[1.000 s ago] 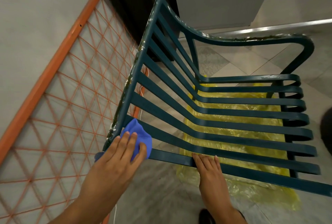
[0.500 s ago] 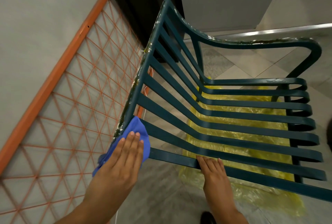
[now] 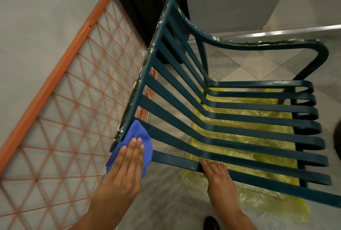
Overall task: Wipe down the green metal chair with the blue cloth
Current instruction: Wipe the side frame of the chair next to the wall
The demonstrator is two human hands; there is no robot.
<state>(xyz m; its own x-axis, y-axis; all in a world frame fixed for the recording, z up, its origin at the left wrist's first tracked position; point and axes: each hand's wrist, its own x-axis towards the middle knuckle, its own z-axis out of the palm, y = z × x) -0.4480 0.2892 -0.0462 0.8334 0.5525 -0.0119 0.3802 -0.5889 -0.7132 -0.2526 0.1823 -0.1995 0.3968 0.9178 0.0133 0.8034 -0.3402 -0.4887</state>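
The green metal chair (image 3: 230, 119) stands on a tiled floor (image 3: 162, 193), viewed from above and behind its backrest, with a yellow plastic sheet (image 3: 239, 137) spread beneath the seat and an orange mesh panel (image 3: 64, 110) leaning just beside it on the left. The left hand (image 3: 127, 165) lies flat, fingers straight and together, pressing the blue cloth (image 3: 140, 137) against the near end of the backrest's top rail, at the corner where the rail meets the outermost slat. The right hand (image 3: 217, 174) is curled over the nearest slat, its fingertips hooked across the edge, apparently steadying the frame. The top rail and the armrest (image 3: 258, 42) show chipped paint and pale flecks along their length; whether this is dirt or bare metal cannot be told. Judgement: the chair is rigid steel strip and likely fairly heavy, so it should resist wiping pressure without flexing, though a brace on a slat remains prudent against sliding on smooth tile. The cloth is soft and bunches readily; a flat palm spreads it, but wrapping it around each narrow slat would reach both faces. Chipped edges may snag the fabric. Most slats, the seat and the armrest appear yet to be covered.
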